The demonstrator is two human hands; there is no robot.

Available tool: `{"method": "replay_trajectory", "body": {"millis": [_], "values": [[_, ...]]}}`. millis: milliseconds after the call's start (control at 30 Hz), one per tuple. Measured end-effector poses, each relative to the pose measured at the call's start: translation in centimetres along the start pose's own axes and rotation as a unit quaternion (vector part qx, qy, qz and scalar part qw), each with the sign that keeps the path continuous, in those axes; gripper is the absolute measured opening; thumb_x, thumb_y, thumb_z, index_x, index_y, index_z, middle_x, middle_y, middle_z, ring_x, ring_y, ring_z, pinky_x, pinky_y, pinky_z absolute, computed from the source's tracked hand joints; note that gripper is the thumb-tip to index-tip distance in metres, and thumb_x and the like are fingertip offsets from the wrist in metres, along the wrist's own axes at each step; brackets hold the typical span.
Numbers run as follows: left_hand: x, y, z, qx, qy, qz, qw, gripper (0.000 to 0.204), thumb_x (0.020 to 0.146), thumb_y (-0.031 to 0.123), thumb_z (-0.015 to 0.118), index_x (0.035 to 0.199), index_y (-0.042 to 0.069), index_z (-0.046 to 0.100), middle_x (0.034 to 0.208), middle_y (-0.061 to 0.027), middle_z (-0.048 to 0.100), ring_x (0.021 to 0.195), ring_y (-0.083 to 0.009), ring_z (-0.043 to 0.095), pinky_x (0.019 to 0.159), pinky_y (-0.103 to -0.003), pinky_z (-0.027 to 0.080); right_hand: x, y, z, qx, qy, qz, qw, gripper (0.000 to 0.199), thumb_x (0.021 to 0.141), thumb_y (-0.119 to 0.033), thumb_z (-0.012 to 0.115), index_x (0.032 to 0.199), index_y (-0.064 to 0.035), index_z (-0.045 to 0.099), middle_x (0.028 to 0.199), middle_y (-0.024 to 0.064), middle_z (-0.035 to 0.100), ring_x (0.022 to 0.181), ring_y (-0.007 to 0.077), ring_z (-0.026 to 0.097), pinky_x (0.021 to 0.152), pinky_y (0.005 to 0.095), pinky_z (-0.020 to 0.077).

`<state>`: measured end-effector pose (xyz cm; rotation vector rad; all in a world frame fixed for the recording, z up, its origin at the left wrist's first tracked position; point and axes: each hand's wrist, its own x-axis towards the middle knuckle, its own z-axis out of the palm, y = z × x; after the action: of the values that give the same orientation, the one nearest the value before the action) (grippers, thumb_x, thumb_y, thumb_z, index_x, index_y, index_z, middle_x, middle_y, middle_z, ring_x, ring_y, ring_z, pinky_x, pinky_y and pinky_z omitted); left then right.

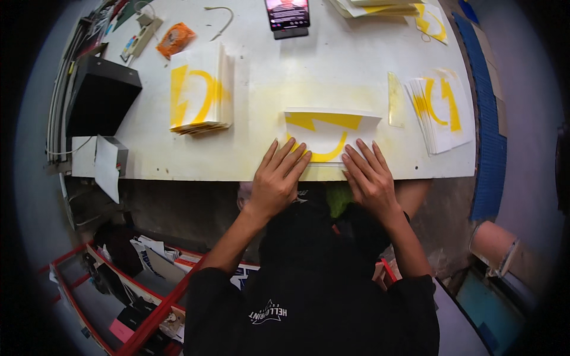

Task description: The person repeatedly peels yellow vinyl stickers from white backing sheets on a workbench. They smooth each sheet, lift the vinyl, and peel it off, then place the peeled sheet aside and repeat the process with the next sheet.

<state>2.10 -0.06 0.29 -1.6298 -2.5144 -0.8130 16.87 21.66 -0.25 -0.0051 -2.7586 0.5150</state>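
A white paper sheet with yellow printed shapes (323, 137) lies near the table's front edge, its far edge looking slightly raised. My left hand (276, 181) rests on the sheet's near left part, fingers stretched out and palm down. On the near right part lies my right hand (373, 177), its fingers likewise extended. Neither hand grips anything. To the right of the sheet is a thin, see-through yellowish strip (395, 99), like a ruler. Farther left stands a thick stack of similar folded papers (200, 89).
Fanned printed papers (442, 113) lie at the table's right side, and another pile (380, 9) sits at the far edge. A phone (287, 15) stands on the white table (261, 77). An orange packet (176, 40), power strip (141, 39) and black box (105, 95) are at left.
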Motion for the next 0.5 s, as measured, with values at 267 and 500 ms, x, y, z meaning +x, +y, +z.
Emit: {"method": "replay_trajectory", "body": {"millis": [267,500], "values": [[-1.1,-0.7,0.6,-0.053,-0.005,0.020,0.998,0.039,0.087,0.007,0.074,0.126,-0.002,0.071,0.140,-0.0163,0.066,0.138,-0.0379,0.057,0.118,-0.053,0.042,-0.8,0.2,0.0,0.007,0.008,-0.005,1.000,0.036,0.092,-0.020,0.076,0.125,-0.0049,0.074,0.143,0.0103,0.065,0.142,0.0337,0.054,0.121,0.0533,0.0387],[-1.3,-1.0,0.6,-0.046,-0.011,0.035,0.998,0.037,0.088,0.010,0.076,0.123,-0.001,0.073,0.140,-0.0165,0.067,0.139,-0.0381,0.056,0.118,-0.054,0.041,-1.3,0.4,0.4,0.005,0.015,-0.020,1.000,0.037,0.090,-0.022,0.077,0.123,-0.0050,0.075,0.142,0.0104,0.066,0.140,0.0336,0.056,0.120,0.0528,0.0397]]}}
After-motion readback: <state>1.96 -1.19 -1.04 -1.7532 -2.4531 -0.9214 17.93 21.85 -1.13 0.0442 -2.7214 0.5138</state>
